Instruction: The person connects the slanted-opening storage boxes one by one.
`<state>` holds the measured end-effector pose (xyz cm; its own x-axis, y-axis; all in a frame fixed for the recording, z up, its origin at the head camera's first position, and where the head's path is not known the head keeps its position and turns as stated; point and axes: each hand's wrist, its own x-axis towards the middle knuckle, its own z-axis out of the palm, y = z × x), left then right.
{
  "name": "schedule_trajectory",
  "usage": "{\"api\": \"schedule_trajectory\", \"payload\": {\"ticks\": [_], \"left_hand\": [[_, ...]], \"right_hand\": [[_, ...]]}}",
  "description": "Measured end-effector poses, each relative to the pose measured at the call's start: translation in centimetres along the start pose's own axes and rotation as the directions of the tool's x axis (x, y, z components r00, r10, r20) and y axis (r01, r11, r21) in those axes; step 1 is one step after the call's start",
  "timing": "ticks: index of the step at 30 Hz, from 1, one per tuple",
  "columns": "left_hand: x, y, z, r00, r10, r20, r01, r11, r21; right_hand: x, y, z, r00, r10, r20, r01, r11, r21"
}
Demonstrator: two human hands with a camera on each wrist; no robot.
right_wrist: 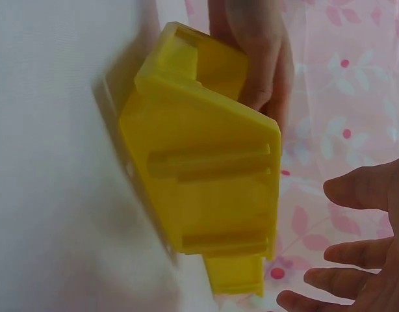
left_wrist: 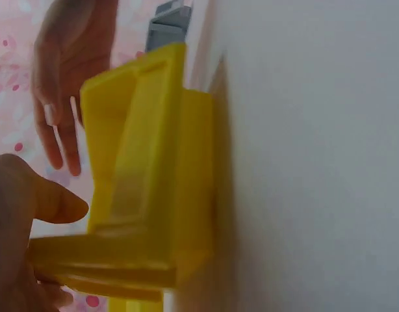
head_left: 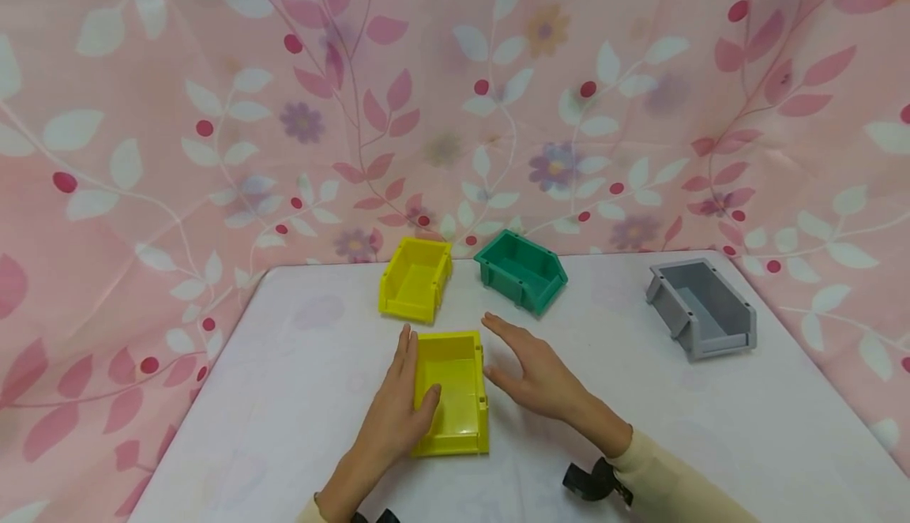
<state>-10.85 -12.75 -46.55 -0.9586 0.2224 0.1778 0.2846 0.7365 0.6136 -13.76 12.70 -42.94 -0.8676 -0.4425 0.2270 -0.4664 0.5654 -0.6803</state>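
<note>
With the near yellow bin (head_left: 455, 408) as clock centre on the white table (head_left: 284, 428), I locate the far yellow bin (head_left: 415, 278) at 11 o'clock and the green bin (head_left: 522, 270) at 1 o'clock; these two stand in the way on the far side. The grey bin (head_left: 704, 310) is well apart, between 2 and 3 o'clock, near the table edge. A floral cloth (head_left: 441, 112) rises behind the table at 12 o'clock. The left hand (head_left: 398, 416), at 9 o'clock, grips the side wall: thumb over the rim, fingers extended along the outside. The right hand (head_left: 533, 373), at 3 o'clock, holds nothing; its fingers are spread, and the right wrist view shows a gap between it and the bin. The left hand covers part of the gripped wall from my head view. The left wrist device (head_left: 377, 517) is cut off at the lower edge; the right wrist device (head_left: 593, 482) shows beside its sleeve (head_left: 675, 483). In the blurred left wrist view I cannot tell whether the base sits flat.
</note>
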Motion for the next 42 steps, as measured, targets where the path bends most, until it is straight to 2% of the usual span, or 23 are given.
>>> {"api": "schedule_trajectory", "payload": {"ticks": [6,12,21,32,42], "left_hand": [[-0.2,-0.8,0.7,0.999,0.048,0.009,-0.048,0.999,0.010],[0.0,-1.1,0.9,0.995,0.099,-0.012,-0.098,0.995,0.036],[0.2,-1.4,1.0,0.991,0.128,-0.049,-0.126,0.991,0.053],[0.3,-1.2,1.2,0.994,0.101,-0.044,-0.096,0.989,0.112],[0.2,-1.1,1.1,0.995,0.088,-0.037,-0.084,0.992,0.096]], "right_hand": [[1.1,-0.3,-0.2,0.999,-0.040,-0.010,0.040,0.999,-0.008],[2.6,-0.3,-0.6,0.999,-0.043,-0.016,0.043,0.999,-0.022],[4.8,-0.7,-1.0,0.999,-0.043,-0.022,0.042,0.999,-0.028],[8.1,-0.8,-1.7,0.998,-0.021,-0.066,0.021,1.000,-0.011],[11.9,-0.6,-1.2,0.997,0.066,-0.041,-0.067,0.997,-0.037]]}}
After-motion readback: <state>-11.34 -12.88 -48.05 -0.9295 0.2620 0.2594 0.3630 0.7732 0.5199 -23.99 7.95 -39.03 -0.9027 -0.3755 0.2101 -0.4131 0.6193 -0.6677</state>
